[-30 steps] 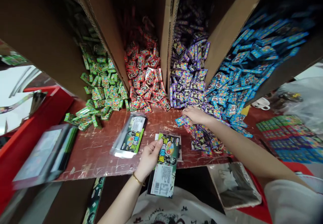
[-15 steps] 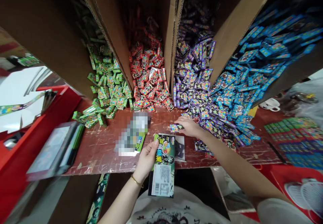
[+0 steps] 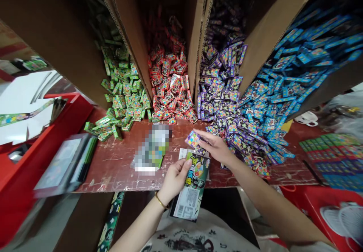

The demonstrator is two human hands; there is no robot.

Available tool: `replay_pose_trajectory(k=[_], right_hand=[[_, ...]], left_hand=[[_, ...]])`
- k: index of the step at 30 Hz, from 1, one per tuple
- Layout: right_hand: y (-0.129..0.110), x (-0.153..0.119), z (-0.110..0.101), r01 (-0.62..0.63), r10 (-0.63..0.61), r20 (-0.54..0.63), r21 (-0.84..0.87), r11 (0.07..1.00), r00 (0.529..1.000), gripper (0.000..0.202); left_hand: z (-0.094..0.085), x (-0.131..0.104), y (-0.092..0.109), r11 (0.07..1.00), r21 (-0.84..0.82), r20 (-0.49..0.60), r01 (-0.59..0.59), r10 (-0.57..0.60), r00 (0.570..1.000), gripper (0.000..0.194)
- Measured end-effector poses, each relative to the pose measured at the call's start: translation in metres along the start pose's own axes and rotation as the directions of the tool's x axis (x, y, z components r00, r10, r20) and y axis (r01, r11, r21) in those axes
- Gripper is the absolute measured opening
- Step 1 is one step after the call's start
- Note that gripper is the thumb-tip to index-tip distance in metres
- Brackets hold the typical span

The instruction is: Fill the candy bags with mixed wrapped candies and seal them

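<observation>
My left hand (image 3: 176,177) pinches the upper left edge of a dark green printed candy bag (image 3: 195,180), which hangs over the table's front edge toward my lap. Just above the bag's top end, my right hand (image 3: 214,146) grips a small purple candy box (image 3: 193,139) between thumb and fingers. A white-edged sheet or packet lies partly hidden behind the bag. Left of my hands, a clear packet with a green part (image 3: 161,154) rests on the table, mostly blurred out. The purple candy pile (image 3: 222,104) spreads close behind my right hand.
Tall cardboard dividers (image 3: 198,44) separate heaps of green boxes (image 3: 127,100), red boxes (image 3: 170,97) and blue boxes (image 3: 272,97). Stacked flat bags (image 3: 64,161) and a red bin (image 3: 31,157) stand left. Rows of coloured boxes (image 3: 334,157) and a red stool (image 3: 314,210) are at right.
My right hand has brought the purple candy box left and nearer to the bag's top. My left hand and the bag have shifted slightly right, and the bag is now tilted.
</observation>
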State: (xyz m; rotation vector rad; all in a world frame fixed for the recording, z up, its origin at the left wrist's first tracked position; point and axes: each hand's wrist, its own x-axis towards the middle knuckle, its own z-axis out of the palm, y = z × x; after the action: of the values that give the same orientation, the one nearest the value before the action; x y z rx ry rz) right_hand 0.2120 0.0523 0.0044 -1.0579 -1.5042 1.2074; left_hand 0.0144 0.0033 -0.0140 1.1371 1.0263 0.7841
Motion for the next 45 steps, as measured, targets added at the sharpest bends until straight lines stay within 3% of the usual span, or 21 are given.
replay_pose_trajectory(k=[4,8,14,17,19,21,22,24,26,29,33,36,39,41,43,45], right_hand=[[-0.005,-0.015,-0.006,-0.11,0.113,0.096,-0.034,0.993,0.989,0.034],[-0.006,-0.017,-0.008,-0.068,0.078,0.135,-0.076,0.995,0.988,0.028],[-0.006,-0.018,0.014,0.031,-0.045,-0.056,-0.222,0.975,0.997,0.014],[-0.007,-0.022,0.009,0.086,-0.112,-0.078,-0.28,0.956,0.991,0.013],[-0.009,-0.025,-0.018,0.111,-0.169,-0.145,-0.345,0.932,0.975,0.012],[-0.009,-0.026,-0.066,0.042,-0.216,-0.352,-0.442,0.896,0.911,0.015],[-0.009,-0.026,-0.097,-0.042,-0.226,-0.485,-0.481,0.876,0.845,0.018],[-0.005,-0.022,-0.161,-0.368,-0.188,-0.76,-0.496,0.786,0.622,0.023],[0.003,-0.012,-0.216,-0.499,-0.168,-0.835,-0.461,0.733,0.525,0.029],[0.021,0.01,-0.261,-0.594,-0.134,-0.854,-0.455,0.664,0.503,0.037],[0.035,0.029,-0.275,-0.677,-0.052,-0.873,-0.413,0.61,0.485,0.043],[0.027,0.025,-0.284,-0.69,-0.012,-0.888,-0.366,0.624,0.46,0.052],[0.009,0.009,-0.282,-0.633,0.002,-0.883,-0.334,0.699,0.469,0.061],[-0.002,-0.005,-0.262,-0.567,0.033,-0.857,-0.31,0.763,0.514,0.066],[-0.01,-0.018,-0.227,-0.427,0.126,-0.757,-0.215,0.878,0.641,0.067],[-0.015,-0.028,-0.181,-0.258,0.216,-0.573,0.01,0.966,0.79,0.063]], left_hand=[[0.004,-0.004,0.001,1.0,-0.005,0.028,0.022,-0.022,0.999,0.036],[0.004,-0.004,0.001,0.999,-0.041,0.023,0.034,-0.033,0.999,0.037],[0.006,0.005,0.0,0.986,-0.153,-0.035,0.064,-0.07,0.997,0.042],[0.009,0.012,0.0,0.98,-0.17,-0.014,0.104,-0.108,0.994,0.042],[0.01,0.018,-0.001,0.974,-0.169,0.018,0.149,-0.148,0.989,0.04],[0.011,0.023,0.0,0.966,-0.162,0.047,0.2,-0.195,0.98,0.039],[0.012,0.025,0.0,0.962,-0.163,0.047,0.219,-0.214,0.976,0.039],[0.014,0.029,0.001,0.955,-0.188,0.0,0.229,-0.233,0.972,0.04],[0.018,0.032,0.004,0.949,-0.232,-0.067,0.213,-0.234,0.97,0.041],[0.022,0.034,0.01,0.945,-0.26,-0.105,0.198,-0.232,0.967,0.044],[0.019,0.035,0.015,0.949,-0.236,-0.079,0.209,-0.233,0.969,0.046],[0.013,0.034,0.013,0.949,-0.22,-0.059,0.226,-0.244,0.968,0.045],[0.011,0.034,0.009,0.95,-0.219,-0.033,0.222,-0.235,0.972,0.044],[0.013,0.034,0.008,0.96,-0.204,-0.006,0.192,-0.197,0.98,0.041],[0.016,0.031,0.009,0.974,-0.175,0.01,0.145,-0.145,0.989,0.037],[0.02,0.026,0.009,0.985,-0.143,0.033,0.1,-0.096,0.995,0.032]])
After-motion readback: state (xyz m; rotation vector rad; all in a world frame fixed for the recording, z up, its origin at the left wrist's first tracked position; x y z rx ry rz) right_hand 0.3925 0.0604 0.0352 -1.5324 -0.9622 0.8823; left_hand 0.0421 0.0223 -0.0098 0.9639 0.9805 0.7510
